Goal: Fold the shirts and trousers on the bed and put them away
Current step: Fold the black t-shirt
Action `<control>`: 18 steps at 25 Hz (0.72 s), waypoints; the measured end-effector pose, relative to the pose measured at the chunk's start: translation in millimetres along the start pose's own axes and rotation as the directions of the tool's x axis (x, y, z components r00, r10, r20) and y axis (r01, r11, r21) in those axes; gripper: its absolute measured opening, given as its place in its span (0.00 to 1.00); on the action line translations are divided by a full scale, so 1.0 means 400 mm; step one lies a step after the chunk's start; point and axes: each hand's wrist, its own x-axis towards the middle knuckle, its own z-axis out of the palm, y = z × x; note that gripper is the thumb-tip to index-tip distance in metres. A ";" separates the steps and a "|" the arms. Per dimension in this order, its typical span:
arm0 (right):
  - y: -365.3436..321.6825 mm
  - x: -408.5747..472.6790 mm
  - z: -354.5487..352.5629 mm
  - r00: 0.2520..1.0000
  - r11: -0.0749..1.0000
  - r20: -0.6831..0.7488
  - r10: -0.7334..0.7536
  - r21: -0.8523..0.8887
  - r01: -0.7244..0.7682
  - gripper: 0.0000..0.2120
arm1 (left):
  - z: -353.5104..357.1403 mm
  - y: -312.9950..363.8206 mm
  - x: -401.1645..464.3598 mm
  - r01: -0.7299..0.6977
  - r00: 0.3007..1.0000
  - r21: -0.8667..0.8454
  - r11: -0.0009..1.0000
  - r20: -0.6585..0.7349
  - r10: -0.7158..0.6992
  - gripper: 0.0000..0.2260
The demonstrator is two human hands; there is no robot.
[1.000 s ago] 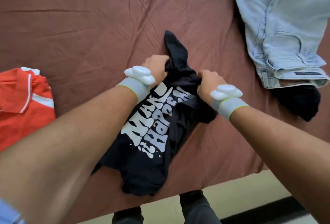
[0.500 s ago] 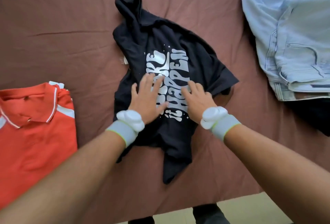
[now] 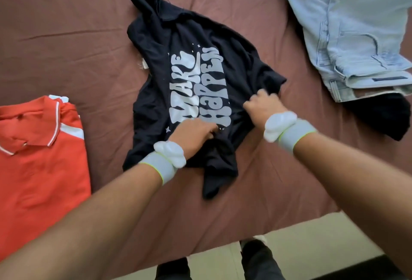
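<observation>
A black T-shirt (image 3: 187, 41) with white lettering lies rumpled, print side up, in the middle of the brown bed sheet (image 3: 66, 34). My left hand (image 3: 194, 135) sits at the lower end of the print, its fingers curled into the cloth. My right hand (image 3: 263, 108) grips a bunch of the shirt's fabric at its right edge, near the sleeve. Both wrists wear grey bands with white trackers.
A folded orange polo shirt (image 3: 38, 157) lies at the left. Light blue jeans (image 3: 347, 29) lie at the upper right over a dark garment (image 3: 379, 116). The bed's near edge (image 3: 289, 228) runs along the bottom, with floor and my legs below.
The shirt was thrown out across the bed from a bunch near the edge. Both hands then lay flat on the print; now their fingers curl and grip the cloth, the right hand moved rightward.
</observation>
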 end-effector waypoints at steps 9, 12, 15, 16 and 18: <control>-0.010 -0.121 0.024 0.938 0.974 -0.264 -0.222 -0.011 0.227 0.18 | 0.033 -0.077 -0.170 -0.056 0.998 0.141 0.988 0.008 0.055 0.47; -0.205 -0.163 0.054 0.980 0.956 -0.045 -0.192 0.219 0.197 0.33 | 0.076 -0.141 -0.257 0.089 0.995 0.239 0.967 -0.061 -0.077 0.40; -0.240 -0.159 0.099 0.993 0.985 -0.118 0.007 0.174 0.014 0.24 | 0.101 -0.187 -0.271 0.020 0.956 0.285 0.958 -0.285 0.064 0.16; -0.231 -0.151 0.103 0.988 0.991 -0.150 0.039 0.129 -0.020 0.19 | 0.095 -0.198 -0.261 -0.007 0.935 0.304 0.953 -0.335 0.114 0.12; -0.229 -0.154 0.096 0.999 0.997 -0.046 0.013 0.078 -0.009 0.16 | 0.067 -0.214 -0.255 -0.072 0.933 0.340 0.938 -0.308 0.183 0.13</control>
